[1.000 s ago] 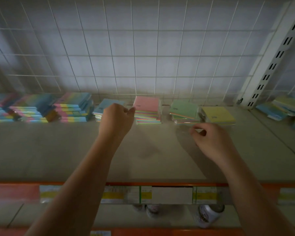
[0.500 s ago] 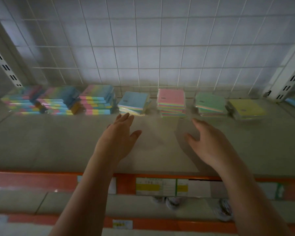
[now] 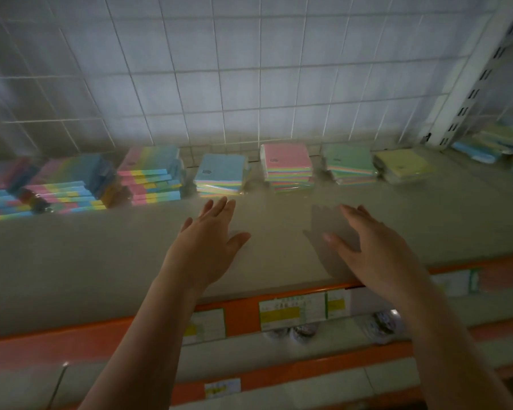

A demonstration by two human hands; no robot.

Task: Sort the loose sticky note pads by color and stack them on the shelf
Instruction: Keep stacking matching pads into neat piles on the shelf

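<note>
Sticky note pads sit stacked along the shelf (image 3: pixel 367 208) back: blue stack (image 3: pixel 221 174) just beyond my left hand (image 3: pixel 209 247) fingertips; pink stack (image 3: pixel 288 167), green stack (image 3: pixel 350 164) beyond my right hand (image 3: pixel 373 247); fingers straight, loosely spread, holding nothing.

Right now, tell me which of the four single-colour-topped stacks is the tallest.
The pink-topped stack, second from the right-hand end's green-topped stack and yellow-topped stack, just right of the blue-topped stack. It holds visibly more pads than its neighbours.

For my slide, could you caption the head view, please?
Both open hands hover before four colour-sorted pad stacks on the shelf.
</note>
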